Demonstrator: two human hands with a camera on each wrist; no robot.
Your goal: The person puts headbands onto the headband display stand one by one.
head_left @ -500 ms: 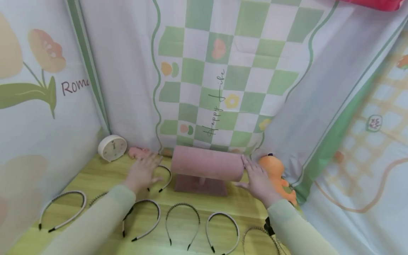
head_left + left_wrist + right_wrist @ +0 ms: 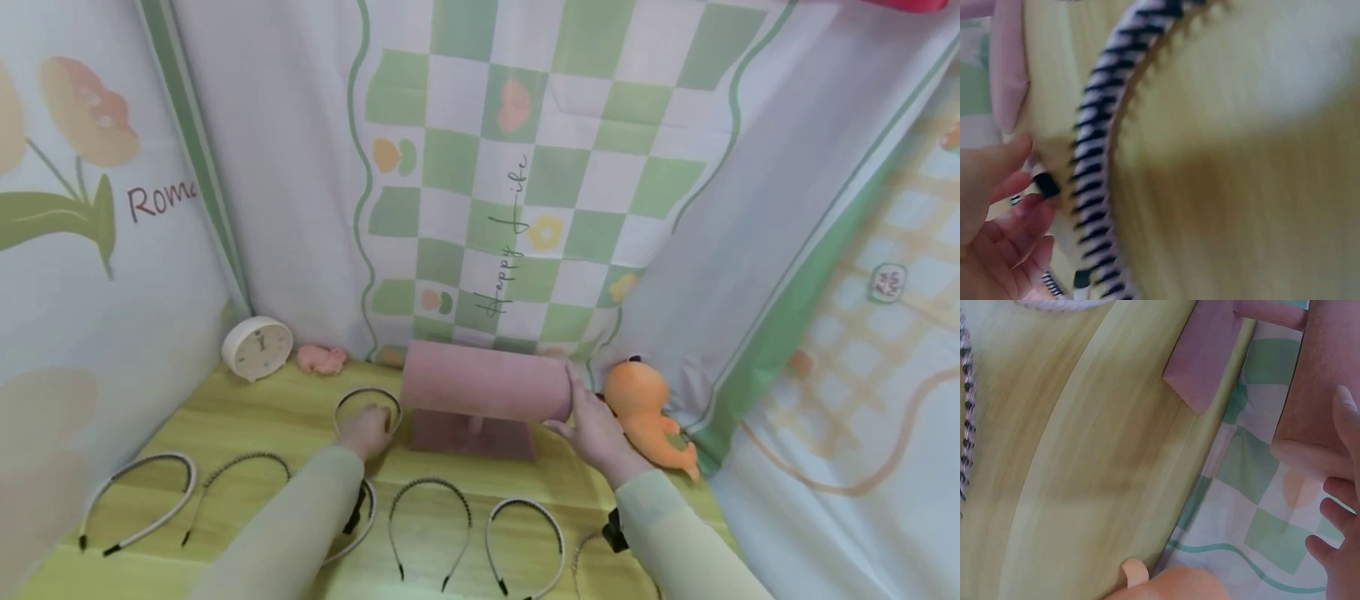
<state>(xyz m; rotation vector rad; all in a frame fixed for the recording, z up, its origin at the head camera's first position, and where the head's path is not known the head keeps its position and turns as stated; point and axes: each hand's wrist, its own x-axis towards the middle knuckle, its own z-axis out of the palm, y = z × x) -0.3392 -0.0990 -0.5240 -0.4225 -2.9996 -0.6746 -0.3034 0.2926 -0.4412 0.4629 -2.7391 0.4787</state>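
Observation:
A pink padded roll on a stand (image 2: pixel 483 383) stands at the back middle of the table. Left of it lies a thin headband (image 2: pixel 367 390), and my left hand (image 2: pixel 366 429) reaches down to it. In the left wrist view, the thumb and fingers (image 2: pixel 1007 187) pinch one end of this headband just by its black tip (image 2: pixel 1046 185). My right hand (image 2: pixel 597 425) rests against the right end of the roll. The right wrist view shows its thumb lying on the roll's surface (image 2: pixel 1310 381), with the other fingers extended beside the end.
Several headbands lie in front, among them a white one (image 2: pixel 183 492) and a dark-beaded one (image 2: pixel 430 482). A white clock (image 2: pixel 258 348) and pink figure (image 2: pixel 322 359) stand at back left. An orange plush toy (image 2: pixel 641 408) leans by the right hand. Curtains (image 2: pixel 300 167) enclose the table.
My left hand has come down and toward the right, from above the pink figure to the headband, and now pinches its end. The right hand stays by the roll's end.

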